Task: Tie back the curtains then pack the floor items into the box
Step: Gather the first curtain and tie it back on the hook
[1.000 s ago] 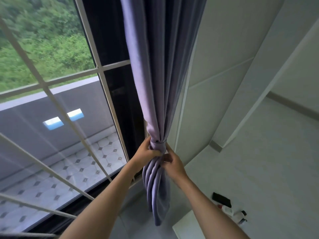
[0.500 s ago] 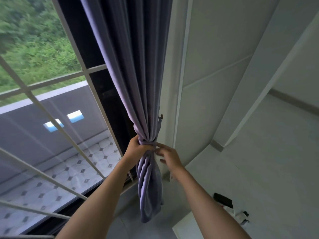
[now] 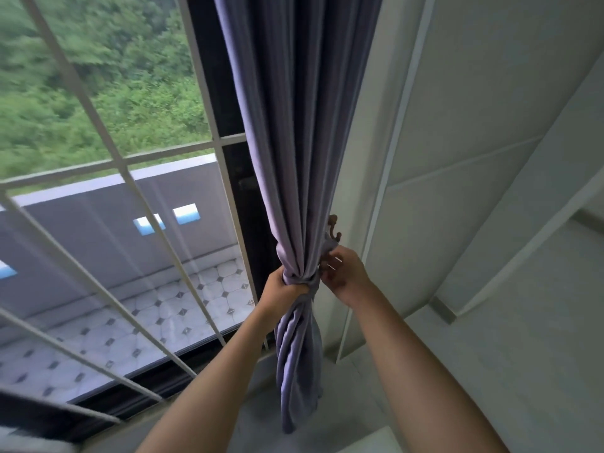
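A purple curtain [image 3: 294,125] hangs gathered at the window's right side, cinched at its waist by a matching tie-back band [image 3: 307,279]. My left hand [image 3: 281,291] grips the bunched curtain at the band. My right hand [image 3: 343,273] pinches the band's end just below a small brass wall hook [image 3: 333,228] on the white frame. Below the band the curtain's tail [image 3: 297,371] hangs loose to the floor. The floor items and the box are out of view.
A barred window [image 3: 114,158] fills the left, with a tiled balcony and trees outside. White wall panels [image 3: 474,142] stand at the right. A white edge [image 3: 376,443] shows at the bottom.
The view has swung left, hiding the floor items at the lower right. My right hand has come up from the band toward the wall hook; my left hand keeps its grip.
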The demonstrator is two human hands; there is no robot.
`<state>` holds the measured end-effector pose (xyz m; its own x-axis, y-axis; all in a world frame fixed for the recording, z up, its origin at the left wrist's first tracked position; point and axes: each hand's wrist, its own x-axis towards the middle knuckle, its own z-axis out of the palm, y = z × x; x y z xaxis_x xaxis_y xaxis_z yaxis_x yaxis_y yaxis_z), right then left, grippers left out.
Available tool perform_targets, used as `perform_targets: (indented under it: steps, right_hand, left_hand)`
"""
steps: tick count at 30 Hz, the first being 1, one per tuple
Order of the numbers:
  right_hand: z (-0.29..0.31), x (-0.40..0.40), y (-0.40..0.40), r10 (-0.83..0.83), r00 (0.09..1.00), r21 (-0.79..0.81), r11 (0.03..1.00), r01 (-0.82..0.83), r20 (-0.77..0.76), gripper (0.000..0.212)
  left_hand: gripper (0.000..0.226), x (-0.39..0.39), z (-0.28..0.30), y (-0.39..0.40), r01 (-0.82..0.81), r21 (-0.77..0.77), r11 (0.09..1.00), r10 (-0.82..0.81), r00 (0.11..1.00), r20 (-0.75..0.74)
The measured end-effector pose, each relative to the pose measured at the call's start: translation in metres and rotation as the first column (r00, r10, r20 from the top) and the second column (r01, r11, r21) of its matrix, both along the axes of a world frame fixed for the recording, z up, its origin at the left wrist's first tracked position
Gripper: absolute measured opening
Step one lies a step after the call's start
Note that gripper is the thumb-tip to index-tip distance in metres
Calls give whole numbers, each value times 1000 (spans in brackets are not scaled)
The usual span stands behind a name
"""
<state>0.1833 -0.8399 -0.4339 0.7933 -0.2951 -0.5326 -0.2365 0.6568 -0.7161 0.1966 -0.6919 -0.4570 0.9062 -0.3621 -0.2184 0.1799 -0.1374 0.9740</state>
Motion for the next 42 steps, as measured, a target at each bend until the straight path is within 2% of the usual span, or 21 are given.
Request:
perform_targets:
  steps: [1,3,7,9,11,16,22,24,27,29,33,37,42]
  right_hand:
    - [-3,2,-1,-36,999,62,997,36,11,12]
    - [-7,7,-7,-65,998,60,996,65,6,16]
    - [-7,14,-21,10,999,-177,984,-19,-49,31]
    - [-12,20,-28,-10,997,-196,981,-5,-75,21]
    - [-15,21,-35,-25,998,-149,989,15,-65,9]
    - [-15,23,-48,-22,1000,-64,998,23,9,13]
    - [-17,29,-52,-75,997,-237,968,81,33,8]
    - [-14,31,-54,-95,994,-192,976,102,48,2]
    - [-9,33,-62,-94,994,-28,995,96,56,15]
    - [-8,33,-67,-60,996,3,998,60,63,17]
    - [-5,34,-72,21,997,-142,990,-10,76,4]
    - [0,38,-79,62,996,-289,956,-40,67,9]
    - [-10,42,-78,117,993,-521,845,-118,-33,14]
  left_hand:
    - [31,-1,-1,1,-23,-23,999,23,1000,-8]
    - [33,-4,-3,1,-30,-53,998,30,999,-12]
    - [35,-12,-4,-3,-23,-71,997,23,1000,7]
    - [35,-18,-6,-5,-20,-77,997,22,1000,22]
    - [36,-23,-11,-6,-17,-102,995,20,999,26]
    - [35,-26,-9,-2,-32,-93,995,35,999,31]
    - [34,-26,-6,-1,-24,-80,996,27,999,31]
    - [33,-26,-7,0,-20,-74,997,23,999,38]
    - [32,-25,-8,1,-31,-67,997,34,999,36]
    - [32,-24,-9,2,-36,-65,997,38,998,40]
    - [33,-21,-9,4,-38,-62,997,40,998,43]
    - [33,-19,-11,5,-51,-66,997,54,998,38]
    - [33,-16,-13,6,-70,-55,996,73,996,44]
